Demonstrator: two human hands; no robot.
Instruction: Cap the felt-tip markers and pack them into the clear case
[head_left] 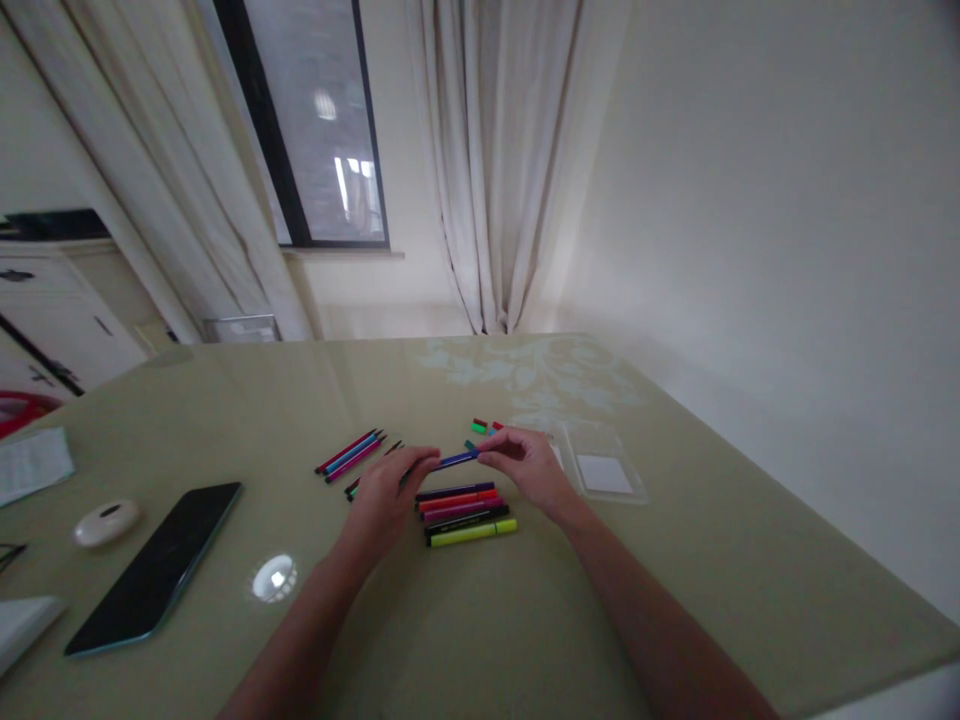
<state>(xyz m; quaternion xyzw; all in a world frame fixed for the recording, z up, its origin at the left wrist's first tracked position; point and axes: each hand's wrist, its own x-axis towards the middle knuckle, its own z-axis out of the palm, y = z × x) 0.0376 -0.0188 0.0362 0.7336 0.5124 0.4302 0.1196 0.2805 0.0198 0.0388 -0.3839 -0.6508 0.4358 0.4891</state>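
Both my hands hold one blue marker (pixel 454 460) level above the table. My left hand (pixel 390 495) pinches its left end and my right hand (pixel 525 465) pinches its right end. Just below lies a neat row of capped markers (pixel 465 512), purple at the top and yellow at the bottom. Three loose markers (pixel 349 453) lie to the left, and a few more peek out from under my left hand. Loose coloured caps (pixel 484 427), green and red among them, sit behind my right hand.
A clear plastic case (pixel 604 472) lies right of my right hand. A dark tablet (pixel 154 565), a white oval object (pixel 106 522) and folded paper (pixel 30 462) sit at the left. A wall runs along the table's right edge; curtains and a window are behind.
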